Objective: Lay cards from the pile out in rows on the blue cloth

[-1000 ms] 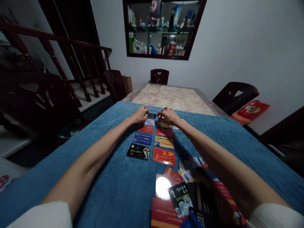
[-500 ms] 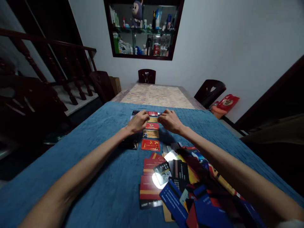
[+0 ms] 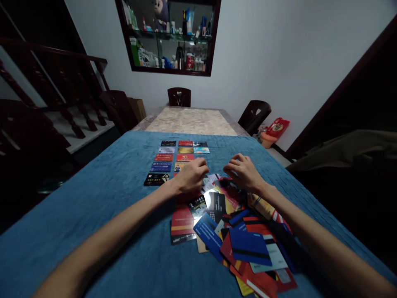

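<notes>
My left hand point(image 3: 192, 174) hovers with curled fingers over the near end of the laid-out cards, covering part of them; nothing shows in its fingertips. To its right, my right hand point(image 3: 244, 171) is above the far edge of a loose card pile point(image 3: 214, 203), fingers loosely bent and apart, with no card visible in them. Beyond the left hand, cards lie in columns: a black card point(image 3: 156, 179) and a blue card point(image 3: 160, 167) on the left, a gold card point(image 3: 185, 150) in the middle, a light blue card point(image 3: 201, 150) below a dark card point(image 3: 200, 144) on the right.
The pile spreads toward me over a blue cloth point(image 3: 124, 231) on the table. Past the cloth is a patterned tabletop point(image 3: 189, 120), with chairs point(image 3: 179, 97) around it. A red bag point(image 3: 278, 127) sits by the right wall, and a stair railing point(image 3: 68, 54) runs at left.
Both hands have drawn back toward me from the far rows, the right one reaching the pile. The light blue card and the left column are now uncovered. The view has shifted right.
</notes>
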{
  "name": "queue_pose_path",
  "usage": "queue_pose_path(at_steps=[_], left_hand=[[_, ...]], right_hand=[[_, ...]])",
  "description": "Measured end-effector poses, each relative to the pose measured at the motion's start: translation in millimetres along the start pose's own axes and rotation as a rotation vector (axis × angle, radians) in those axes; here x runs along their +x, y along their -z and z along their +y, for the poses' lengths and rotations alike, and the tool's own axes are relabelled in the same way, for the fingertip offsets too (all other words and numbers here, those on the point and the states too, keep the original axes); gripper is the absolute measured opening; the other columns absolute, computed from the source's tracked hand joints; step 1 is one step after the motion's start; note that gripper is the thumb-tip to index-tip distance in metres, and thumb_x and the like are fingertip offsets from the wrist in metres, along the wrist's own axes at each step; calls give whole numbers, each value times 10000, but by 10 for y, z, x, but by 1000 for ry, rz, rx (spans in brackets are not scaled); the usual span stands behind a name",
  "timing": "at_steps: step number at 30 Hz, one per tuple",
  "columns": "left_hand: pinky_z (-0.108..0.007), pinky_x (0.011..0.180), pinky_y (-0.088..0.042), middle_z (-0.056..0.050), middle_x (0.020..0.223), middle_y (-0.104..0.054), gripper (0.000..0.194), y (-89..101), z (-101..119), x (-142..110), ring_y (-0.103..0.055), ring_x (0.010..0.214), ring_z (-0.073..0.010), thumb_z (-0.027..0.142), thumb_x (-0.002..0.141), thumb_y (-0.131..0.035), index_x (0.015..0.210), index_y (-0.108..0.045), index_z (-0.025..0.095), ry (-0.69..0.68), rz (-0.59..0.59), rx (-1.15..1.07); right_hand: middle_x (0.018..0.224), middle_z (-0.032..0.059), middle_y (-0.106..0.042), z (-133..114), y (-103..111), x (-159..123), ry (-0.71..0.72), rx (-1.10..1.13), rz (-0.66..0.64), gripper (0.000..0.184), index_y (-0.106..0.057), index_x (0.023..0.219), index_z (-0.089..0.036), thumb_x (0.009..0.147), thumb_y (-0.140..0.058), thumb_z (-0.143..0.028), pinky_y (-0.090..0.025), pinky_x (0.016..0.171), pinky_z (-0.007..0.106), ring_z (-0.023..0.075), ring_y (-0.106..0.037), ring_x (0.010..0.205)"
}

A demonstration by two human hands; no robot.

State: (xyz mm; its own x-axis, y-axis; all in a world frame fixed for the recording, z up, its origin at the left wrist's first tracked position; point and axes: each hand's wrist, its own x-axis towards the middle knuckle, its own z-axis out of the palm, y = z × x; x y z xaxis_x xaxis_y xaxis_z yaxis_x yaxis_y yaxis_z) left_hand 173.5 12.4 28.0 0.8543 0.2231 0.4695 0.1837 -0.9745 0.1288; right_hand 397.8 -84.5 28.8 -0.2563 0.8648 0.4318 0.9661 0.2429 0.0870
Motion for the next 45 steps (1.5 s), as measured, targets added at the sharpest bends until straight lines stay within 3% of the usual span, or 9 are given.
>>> queue_pose_path(at_steps=[7, 13, 18, 23, 30, 39, 45], left_hand=[[-294, 720, -454, -92, 927, -591, 176, -51, 372, 40, -537, 819, -178, 93, 874, -472, 874, -641, 139, -88, -70, 55], [-343, 825, -462, -105, 1060, -609, 122, -169, 694, 203, -545, 953, -221, 175, 874, -543, 945, -639, 148, -184, -201, 47], [-411, 919, -435, -114, 1180, -601, 207, -359, 1002, 380, -495, 1121, -278, 262, 921, -524, 1074, -605, 148, -268, -234, 45], [-444, 894, -447, -106, 1251, -574, 268, -530, 1195, 474, -462, 1191, -289, 337, 988, -430, 1149, -562, 168, -322, -274, -19], [-497, 961, -402, -104, 1244, -581, 290, -608, 1156, 456, -411, 1263, -305, 369, 1006, -389, 1086, -599, 187, -354, -298, 22], [-418, 836, -423, -94, 1084, -648, 240, -377, 985, 226, -534, 1053, -268, 343, 988, -438, 996, -590, 157, -312, -309, 79], [-432, 913, -385, -110, 1205, -607, 253, -286, 844, -18, -512, 1116, -274, 397, 959, -509, 1010, -583, 161, -210, -256, 84]], right_hand=[[839, 68, -701, 36, 112, -469, -20, 22, 109, 249, -697, 894, -212, 970, -474, -294, -344, 796, 366, 243, -522, 977], [792, 56, -679, 236, 141, -777, -86, 61, 219, 192, -693, 885, -224, 947, -515, -259, -385, 778, 360, 236, -526, 918], [849, 63, -695, 389, 143, -913, -133, 62, 189, 195, -697, 923, -234, 940, -503, -229, -414, 795, 376, 245, -522, 934], [880, 70, -703, 458, 136, -1015, -141, 121, 95, 184, -713, 936, -245, 910, -533, -221, -446, 783, 382, 245, -533, 912], [896, 79, -707, 428, 136, -1046, -146, 210, 52, 198, -716, 962, -244, 916, -526, -270, -468, 779, 400, 247, -535, 912], [942, 90, -702, 165, 81, -969, -90, 275, 17, 220, -720, 958, -231, 923, -518, -310, -465, 805, 414, 234, -538, 912], [1013, 92, -693, -7, 80, -919, -74, 314, -40, 210, -708, 1028, -244, 912, -557, -334, -462, 846, 451, 244, -534, 963]])
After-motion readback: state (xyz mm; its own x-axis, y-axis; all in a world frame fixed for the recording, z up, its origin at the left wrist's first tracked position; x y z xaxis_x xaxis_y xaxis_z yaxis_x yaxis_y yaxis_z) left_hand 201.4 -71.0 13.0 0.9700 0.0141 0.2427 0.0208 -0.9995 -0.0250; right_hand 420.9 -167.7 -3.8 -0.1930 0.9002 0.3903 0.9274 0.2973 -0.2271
